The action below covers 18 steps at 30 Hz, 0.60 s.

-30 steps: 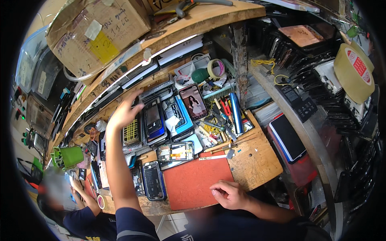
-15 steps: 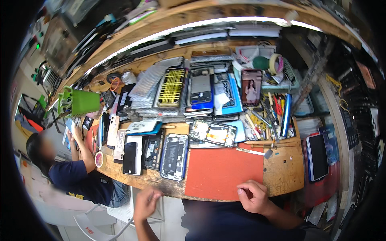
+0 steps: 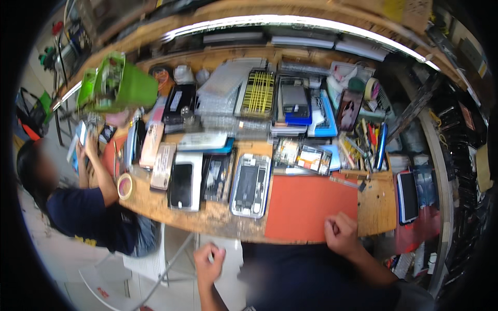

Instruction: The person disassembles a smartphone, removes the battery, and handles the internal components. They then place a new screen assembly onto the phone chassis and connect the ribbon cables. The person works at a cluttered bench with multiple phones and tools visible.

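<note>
My left hand [image 3: 209, 262] hangs just off the bench's front edge, its fingers curled in a loose fist with nothing seen in them. Over the near right corner of an orange-red work mat [image 3: 306, 207] is my right hand [image 3: 342, 236], also curled and showing no object. Left of the mat lies an opened phone [image 3: 251, 185] with its battery and inner parts exposed. Beyond the mat's far edge sits another opened phone [image 3: 303, 155] with bare circuitry. A thin tool [image 3: 344, 182] rests along the mat's far right edge.
At left, a seated co-worker [image 3: 93, 207] holds a phone. Stacked phone parts [image 3: 259, 93] fill the bench's back, beside a green bin [image 3: 129, 88]. Hand tools [image 3: 371, 140] crowd the right. A dark phone [image 3: 181, 185] and a tape roll [image 3: 125, 186] lie near the front edge.
The view has turned left, so the bench appears farther right and higher. Both my hands stay curled near the bench's front edge, and the fingers of my left hand look more tightly bent.
</note>
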{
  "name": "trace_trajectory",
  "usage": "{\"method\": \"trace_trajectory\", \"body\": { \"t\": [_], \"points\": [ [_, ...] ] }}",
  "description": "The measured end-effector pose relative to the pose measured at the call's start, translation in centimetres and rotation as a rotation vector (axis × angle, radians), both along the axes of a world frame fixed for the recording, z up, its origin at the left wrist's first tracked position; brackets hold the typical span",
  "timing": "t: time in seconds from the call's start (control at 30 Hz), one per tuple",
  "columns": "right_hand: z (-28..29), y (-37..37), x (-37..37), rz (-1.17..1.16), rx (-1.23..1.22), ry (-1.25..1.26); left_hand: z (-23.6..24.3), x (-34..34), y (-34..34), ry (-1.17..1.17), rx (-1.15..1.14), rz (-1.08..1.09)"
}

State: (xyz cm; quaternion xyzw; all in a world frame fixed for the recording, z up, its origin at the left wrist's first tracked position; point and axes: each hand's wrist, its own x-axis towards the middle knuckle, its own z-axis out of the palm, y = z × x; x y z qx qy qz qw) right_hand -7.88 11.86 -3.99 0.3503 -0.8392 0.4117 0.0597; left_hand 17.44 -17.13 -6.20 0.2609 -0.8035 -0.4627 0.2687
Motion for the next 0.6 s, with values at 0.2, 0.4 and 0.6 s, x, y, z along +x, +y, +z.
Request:
{"method": "trace_trajectory", "body": {
  "t": [0.2,0.4,0.6],
  "points": [
    [0.0,-1.1,-0.2,-0.002,0.016,0.092,5.1,-6.3,-6.1,0.14,-0.314,-0.089],
    [0.0,-1.5,0.1,-0.031,0.047,0.146,8.7,-13.2,-13.7,-0.004,-0.545,-0.052],
    [-0.1,-1.1,0.2,-0.081,0.135,0.134,8.4,-17.4,-19.4,-0.099,-0.868,-0.245]
  ]
}}
